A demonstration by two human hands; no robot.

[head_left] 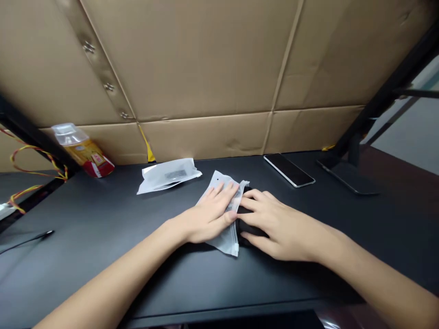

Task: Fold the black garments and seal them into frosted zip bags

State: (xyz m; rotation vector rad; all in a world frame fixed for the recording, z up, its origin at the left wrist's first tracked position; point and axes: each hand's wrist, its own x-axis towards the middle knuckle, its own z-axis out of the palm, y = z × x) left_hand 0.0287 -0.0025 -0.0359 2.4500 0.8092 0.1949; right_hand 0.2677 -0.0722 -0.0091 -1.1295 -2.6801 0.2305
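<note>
Our left hand [211, 214] lies flat, pinning the plastic bag [224, 219] to the tabletop [103, 246]; our right hand [274, 226] grips a dark thing [244, 211], perhaps cloth, at the bag's mouth.

no lettering can be read. the red and yellow label on the bottle [84, 153] near the tabletop's far left edge is too blurred to make out, and so is the dark print on the plastic bag [168, 176] lying near the far edge.
</note>
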